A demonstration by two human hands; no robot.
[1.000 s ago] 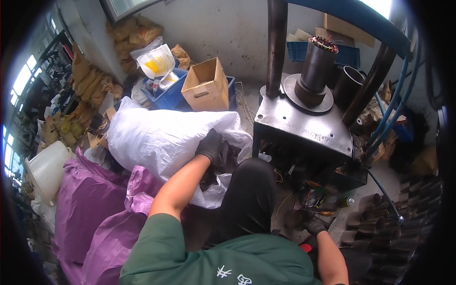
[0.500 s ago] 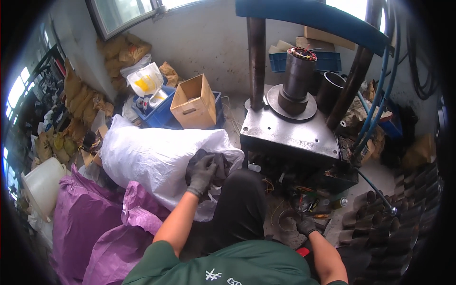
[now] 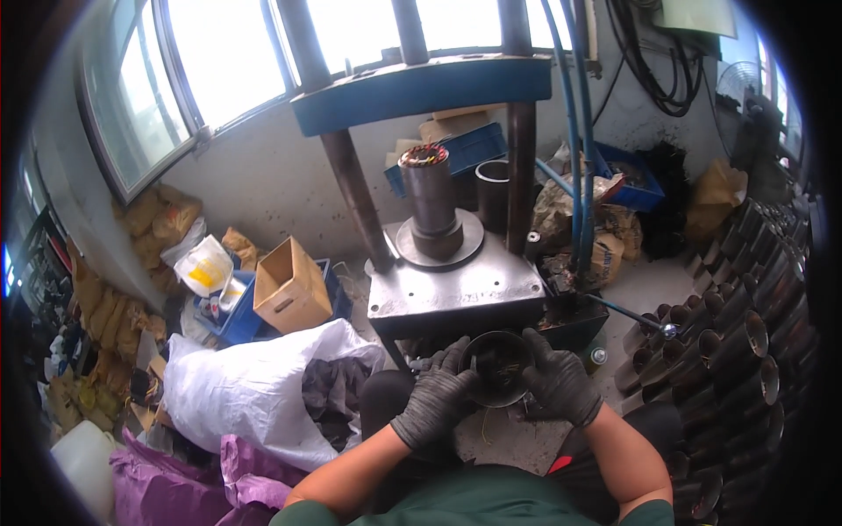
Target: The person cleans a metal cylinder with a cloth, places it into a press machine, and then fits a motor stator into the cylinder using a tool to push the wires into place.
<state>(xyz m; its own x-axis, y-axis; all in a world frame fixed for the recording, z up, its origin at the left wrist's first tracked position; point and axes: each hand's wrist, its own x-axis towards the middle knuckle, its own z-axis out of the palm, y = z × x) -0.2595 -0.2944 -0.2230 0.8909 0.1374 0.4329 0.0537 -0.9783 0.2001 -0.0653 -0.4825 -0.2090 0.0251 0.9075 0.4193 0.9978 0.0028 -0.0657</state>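
Note:
My left hand (image 3: 438, 390) and my right hand (image 3: 564, 379), both in dark grey gloves, grip a dark, round metal tube (image 3: 502, 402) from its two sides. I look into the tube's round opening, and its inside is dark. It is held above my lap, just in front of a press. On the press's steel bed (image 3: 447, 298), a metal cylinder (image 3: 431, 193) stands upright on a round plate, with red, white and dark winding ends showing at its top. Left of my left hand lies a white woven sack (image 3: 237, 394), its mouth showing dark grey pieces.
Many open-ended metal tubes (image 3: 709, 337) are stacked at the right. The press's blue crossbeam (image 3: 430, 92) spans the posts. Behind the sack are a wooden box (image 3: 292, 289) and a blue crate (image 3: 241, 323). Purple sacks (image 3: 162, 482) lie lower left. A metal-ended lever (image 3: 645, 321) sticks out right.
My left hand has left the white sack's mouth and come to the tube. The right hand has risen from near the floor with it. The view has swung up and to the right.

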